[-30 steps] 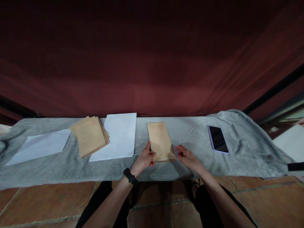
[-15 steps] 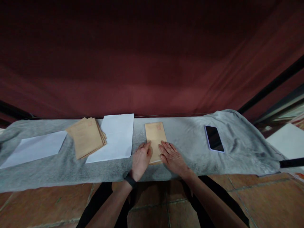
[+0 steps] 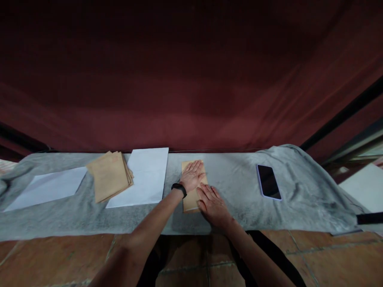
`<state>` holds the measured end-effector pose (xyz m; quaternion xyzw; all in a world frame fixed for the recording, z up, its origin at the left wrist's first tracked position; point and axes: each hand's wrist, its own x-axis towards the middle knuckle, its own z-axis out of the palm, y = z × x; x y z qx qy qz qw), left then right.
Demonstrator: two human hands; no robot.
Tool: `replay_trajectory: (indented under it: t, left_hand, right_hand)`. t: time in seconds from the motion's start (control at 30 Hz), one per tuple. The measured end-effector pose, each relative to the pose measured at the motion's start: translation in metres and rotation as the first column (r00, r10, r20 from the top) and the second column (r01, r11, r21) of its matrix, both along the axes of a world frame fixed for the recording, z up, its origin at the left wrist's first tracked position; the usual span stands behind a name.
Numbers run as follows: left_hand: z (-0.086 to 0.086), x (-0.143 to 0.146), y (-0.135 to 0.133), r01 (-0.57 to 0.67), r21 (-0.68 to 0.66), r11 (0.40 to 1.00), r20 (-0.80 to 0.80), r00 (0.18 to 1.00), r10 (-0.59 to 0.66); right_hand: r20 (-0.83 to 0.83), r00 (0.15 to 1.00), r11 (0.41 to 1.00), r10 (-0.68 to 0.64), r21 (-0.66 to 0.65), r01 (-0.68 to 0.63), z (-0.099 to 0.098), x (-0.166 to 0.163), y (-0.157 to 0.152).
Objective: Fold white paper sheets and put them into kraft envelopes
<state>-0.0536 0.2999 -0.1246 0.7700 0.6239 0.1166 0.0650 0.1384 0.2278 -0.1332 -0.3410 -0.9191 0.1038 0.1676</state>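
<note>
A brown paper envelope (image 3: 189,204) lies upright in front of me on the grey cloth. Flat across its upper half rests my left hand (image 3: 192,175), fingers stretched out and pointing away from me, a dark band on the wrist. My right hand (image 3: 213,203) lies on the envelope's right edge, lower down, its fingers extended and slightly apart. A thin pale strip shows near the envelope's bottom end. Neither hand grips anything; both press on the paper. The hands cover much of the envelope's middle and right side.
Left of the envelope is a stack of white paper (image 3: 149,171), partly under a fanned pile of brown envelopes (image 3: 110,177). Farther left lies another white sheet (image 3: 48,187). A phone (image 3: 269,182) in a lilac case lies to the right. Behind the bench hangs a dark red curtain (image 3: 191,99).
My left hand has moved from the envelope's lower left edge up onto its upper half and flattened out. The right hand stays on the right edge. The view has shifted slightly.
</note>
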Motion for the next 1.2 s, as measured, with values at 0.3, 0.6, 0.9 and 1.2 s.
replay_trajectory:
  t: [0.3,0.6,0.9,1.2]
  left_hand:
    - [-0.008,-0.002,-0.021,0.111,0.041,0.993,-0.116,0.988,-0.106]
    - [-0.011,0.002,-0.07,0.174,0.001,0.985,-0.067,0.983,-0.174]
    - [-0.004,0.003,-0.117,0.258,-0.076,0.963,0.01,0.966,-0.258]
    - [-0.002,0.008,-0.152,0.268,0.039,0.963,0.058,0.961,-0.27]
  right_hand:
    - [-0.118,0.992,0.989,0.039,-0.138,-0.055,0.006,0.006,0.015]
    - [-0.213,0.977,0.96,0.002,-0.273,-0.061,0.007,0.019,0.027]
    - [-0.297,0.955,0.935,0.02,-0.332,-0.123,0.004,0.026,0.029]
    - [-0.165,0.98,0.957,0.108,-0.248,-0.148,0.002,0.03,0.016]
